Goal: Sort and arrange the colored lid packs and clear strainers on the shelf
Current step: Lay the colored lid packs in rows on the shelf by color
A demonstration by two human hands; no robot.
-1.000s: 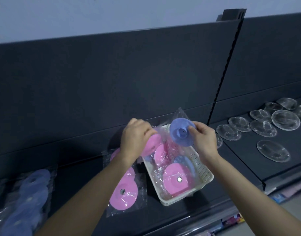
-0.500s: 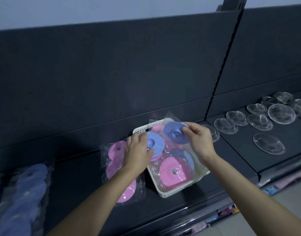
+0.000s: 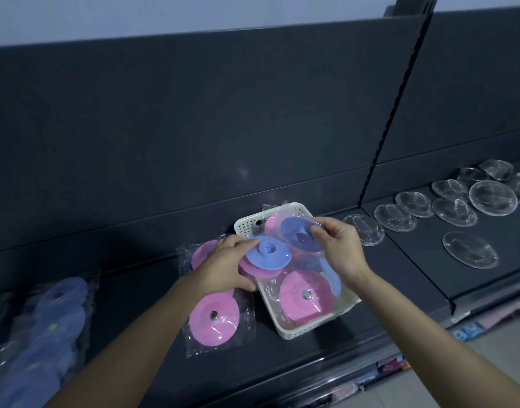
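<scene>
A white perforated basket point(image 3: 294, 332) stands on the dark shelf and holds wrapped pink and blue lid packs, one pink lid point(image 3: 305, 294) lying near its front. My right hand point(image 3: 339, 248) pinches a blue lid pack point(image 3: 301, 237) by its edge above the basket. My left hand point(image 3: 223, 266) grips another pack with a blue lid point(image 3: 267, 254) over a pink one, at the basket's left rim. A pink lid pack point(image 3: 214, 319) lies flat on the shelf left of the basket. Several clear strainers point(image 3: 469, 253) sit on the right shelf section.
A pile of blue lid packs point(image 3: 43, 328) lies at the far left of the shelf. One clear strainer point(image 3: 363, 229) sits just right of the basket, behind my right hand. A slotted upright point(image 3: 394, 107) divides the two shelf sections. Goods show on a lower shelf at bottom right.
Both hands have come down toward the basket. My left hand now holds a pack with a blue lid on top, where a pink one showed a second ago.
</scene>
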